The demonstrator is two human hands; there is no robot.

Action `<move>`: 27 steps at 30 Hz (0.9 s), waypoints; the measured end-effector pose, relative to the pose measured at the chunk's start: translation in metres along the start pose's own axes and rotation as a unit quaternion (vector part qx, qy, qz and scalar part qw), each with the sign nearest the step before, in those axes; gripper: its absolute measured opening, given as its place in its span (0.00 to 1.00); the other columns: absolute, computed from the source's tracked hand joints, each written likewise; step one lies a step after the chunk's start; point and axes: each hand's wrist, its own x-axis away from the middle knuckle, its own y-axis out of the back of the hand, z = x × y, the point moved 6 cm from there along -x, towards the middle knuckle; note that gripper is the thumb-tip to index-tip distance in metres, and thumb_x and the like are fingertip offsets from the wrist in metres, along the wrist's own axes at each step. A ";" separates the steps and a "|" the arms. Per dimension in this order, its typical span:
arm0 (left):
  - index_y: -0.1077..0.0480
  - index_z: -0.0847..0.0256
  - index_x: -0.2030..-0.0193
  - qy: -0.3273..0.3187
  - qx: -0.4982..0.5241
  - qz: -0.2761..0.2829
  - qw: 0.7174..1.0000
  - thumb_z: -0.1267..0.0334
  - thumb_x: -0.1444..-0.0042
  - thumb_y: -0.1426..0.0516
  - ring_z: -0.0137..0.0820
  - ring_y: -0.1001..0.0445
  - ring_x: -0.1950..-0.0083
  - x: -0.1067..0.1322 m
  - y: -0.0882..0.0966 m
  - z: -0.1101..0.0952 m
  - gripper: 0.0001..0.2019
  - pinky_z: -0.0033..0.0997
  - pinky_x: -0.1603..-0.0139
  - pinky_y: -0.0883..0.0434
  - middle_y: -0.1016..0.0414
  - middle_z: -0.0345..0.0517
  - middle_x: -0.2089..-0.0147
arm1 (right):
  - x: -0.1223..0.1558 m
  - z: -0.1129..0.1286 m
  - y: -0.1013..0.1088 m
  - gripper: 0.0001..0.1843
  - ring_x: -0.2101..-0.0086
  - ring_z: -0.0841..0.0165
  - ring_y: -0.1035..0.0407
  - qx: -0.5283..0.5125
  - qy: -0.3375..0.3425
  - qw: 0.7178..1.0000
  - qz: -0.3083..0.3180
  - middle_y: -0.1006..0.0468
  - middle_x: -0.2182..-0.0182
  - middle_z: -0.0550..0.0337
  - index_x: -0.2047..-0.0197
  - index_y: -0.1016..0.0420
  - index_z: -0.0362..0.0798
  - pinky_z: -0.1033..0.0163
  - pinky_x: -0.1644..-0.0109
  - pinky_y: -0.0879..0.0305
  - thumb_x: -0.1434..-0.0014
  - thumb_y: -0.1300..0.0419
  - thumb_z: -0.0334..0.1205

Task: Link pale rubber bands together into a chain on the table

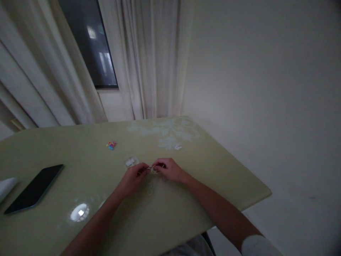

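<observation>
My left hand (133, 179) and my right hand (170, 169) meet over the pale green table (80, 220), fingers pinched together on a small pale loop, maybe a rubber band (153, 169), stretched between them. A few more pale loops (150, 190) lie on the table just below the hands. A small clear packet (130, 162) rests just beyond my left hand.
A dark phone (36, 188) lies face up at the left. A tiny heap of bright coloured bits (111, 145) sits farther back, and a small white piece (178, 147) on the floral print. A white object (6, 188) is at the left edge. Curtains and a window stand behind.
</observation>
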 end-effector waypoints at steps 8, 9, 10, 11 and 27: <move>0.21 0.60 0.52 -0.013 0.039 -0.017 0.999 0.54 0.36 0.47 0.39 0.20 0.58 -0.002 0.010 0.004 0.17 0.36 0.55 0.26 0.16 0.49 0.59 | -0.005 -0.010 0.001 0.13 0.70 0.71 0.29 -0.118 -0.022 0.993 -0.013 0.22 0.71 0.61 0.60 0.19 0.45 0.65 0.64 0.34 0.40 0.32 0.46; 0.22 0.60 0.52 -0.011 0.044 -0.020 0.999 0.54 0.36 0.47 0.39 0.20 0.58 -0.002 0.011 0.005 0.17 0.36 0.55 0.26 0.16 0.50 0.59 | -0.005 -0.009 0.001 0.14 0.70 0.70 0.29 -0.128 -0.022 0.991 -0.012 0.21 0.70 0.61 0.60 0.19 0.45 0.65 0.63 0.33 0.40 0.32 0.48; 0.22 0.60 0.52 -0.009 0.050 -0.021 0.998 0.53 0.37 0.46 0.39 0.20 0.58 -0.002 0.011 0.005 0.17 0.36 0.56 0.26 0.16 0.50 0.59 | -0.006 -0.009 0.001 0.15 0.69 0.70 0.29 -0.134 -0.023 0.991 -0.011 0.21 0.70 0.60 0.59 0.19 0.45 0.65 0.63 0.33 0.40 0.32 0.49; 0.22 0.60 0.54 -0.005 0.058 -0.021 0.998 0.53 0.38 0.44 0.39 0.19 0.58 -0.002 0.011 0.006 0.16 0.36 0.56 0.25 0.16 0.49 0.59 | -0.006 -0.009 0.002 0.16 0.69 0.70 0.28 -0.138 -0.024 0.990 -0.010 0.21 0.69 0.60 0.59 0.19 0.45 0.65 0.63 0.33 0.40 0.32 0.50; 0.20 0.58 0.56 0.012 0.043 0.034 0.998 0.53 0.39 0.43 0.41 0.18 0.55 -0.001 0.007 0.011 0.15 0.39 0.52 0.23 0.14 0.50 0.56 | -0.003 -0.004 0.004 0.16 0.69 0.69 0.27 -0.063 -0.003 0.998 -0.012 0.19 0.69 0.58 0.57 0.17 0.46 0.65 0.63 0.32 0.35 0.35 0.51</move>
